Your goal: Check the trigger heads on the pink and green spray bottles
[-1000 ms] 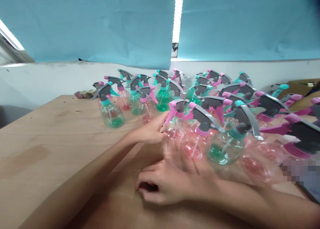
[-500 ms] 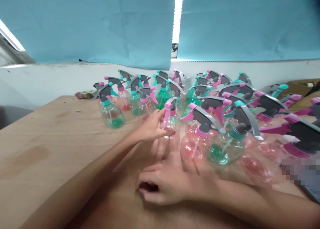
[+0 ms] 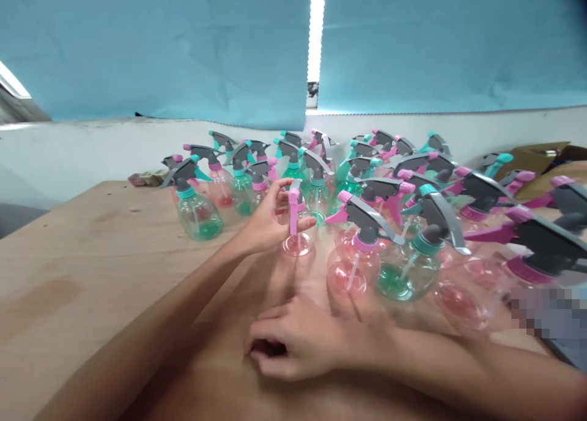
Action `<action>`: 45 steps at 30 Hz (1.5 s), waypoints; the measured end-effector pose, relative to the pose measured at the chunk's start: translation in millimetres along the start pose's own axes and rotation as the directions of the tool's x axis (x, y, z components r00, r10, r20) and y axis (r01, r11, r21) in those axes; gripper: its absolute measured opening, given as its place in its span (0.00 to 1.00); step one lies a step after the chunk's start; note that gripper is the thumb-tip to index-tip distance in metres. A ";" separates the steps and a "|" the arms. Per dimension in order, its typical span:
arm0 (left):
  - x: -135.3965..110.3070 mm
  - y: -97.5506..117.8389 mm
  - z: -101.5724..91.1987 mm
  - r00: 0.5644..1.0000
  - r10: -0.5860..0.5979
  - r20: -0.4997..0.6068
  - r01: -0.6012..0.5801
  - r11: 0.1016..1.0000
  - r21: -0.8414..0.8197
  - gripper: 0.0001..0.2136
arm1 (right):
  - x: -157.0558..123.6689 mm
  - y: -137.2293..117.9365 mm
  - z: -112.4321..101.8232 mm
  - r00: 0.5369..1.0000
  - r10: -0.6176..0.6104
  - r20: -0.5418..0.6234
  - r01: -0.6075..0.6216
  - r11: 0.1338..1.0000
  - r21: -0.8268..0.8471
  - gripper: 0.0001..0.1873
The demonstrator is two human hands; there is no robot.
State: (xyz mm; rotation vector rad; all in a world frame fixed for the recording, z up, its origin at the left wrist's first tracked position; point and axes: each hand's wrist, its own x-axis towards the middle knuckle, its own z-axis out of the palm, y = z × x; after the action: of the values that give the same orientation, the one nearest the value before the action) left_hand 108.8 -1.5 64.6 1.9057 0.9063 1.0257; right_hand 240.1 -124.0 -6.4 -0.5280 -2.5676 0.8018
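My left hand (image 3: 268, 224) is curled around a clear spray bottle (image 3: 297, 246) with a pink trigger and a little pinkish tint at its base. The thumb crosses in front of the bottle, and the fingers lie behind and beside it. The bottle stands upright on the wooden table, its trigger facing me. Nearer to me, my right hand (image 3: 298, 341) rests on its side with curled fingers and nothing visible in them. Just beyond it stand a pink-collared spray bottle (image 3: 352, 275) and a teal-collared spray bottle (image 3: 406, 277) with a green base.
Several more spray bottles with grey heads and pink or teal triggers crowd the back and right of the table (image 3: 50, 243). A teal-collared bottle (image 3: 198, 220) stands left of the group. A crumpled item (image 3: 149, 178) lies at the back left; a cardboard box (image 3: 534, 158) sits back right.
The bottle in my left hand has shifted slightly left and turned, its trigger now facing me more squarely. My left fingers look more spread around it. My right hand stays put; the view shifted a little.
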 end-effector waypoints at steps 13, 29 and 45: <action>4.2 4.3 -7.6 0.997 -0.013 0.070 0.011 1.000 0.026 0.34 | 1.3 5.2 4.6 0.999 -0.027 -0.032 0.027 1.000 0.006 0.07; 4.3 20.8 -21.9 0.999 -0.039 0.009 0.035 0.960 0.277 0.18 | 0.4 5.6 5.0 0.999 -0.030 -0.021 0.030 0.999 0.018 0.07; 2.6 38.5 -55.5 0.893 -0.176 0.413 0.041 0.948 0.314 0.17 | 0.1 6.6 7.6 0.997 -0.057 -0.047 0.060 0.996 0.068 0.06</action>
State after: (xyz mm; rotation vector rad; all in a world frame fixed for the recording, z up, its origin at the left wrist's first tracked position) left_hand 69.6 -0.2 119.6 2.1845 0.9232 0.3719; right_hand 237.9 -122.3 -16.0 -0.4425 -2.4921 0.8459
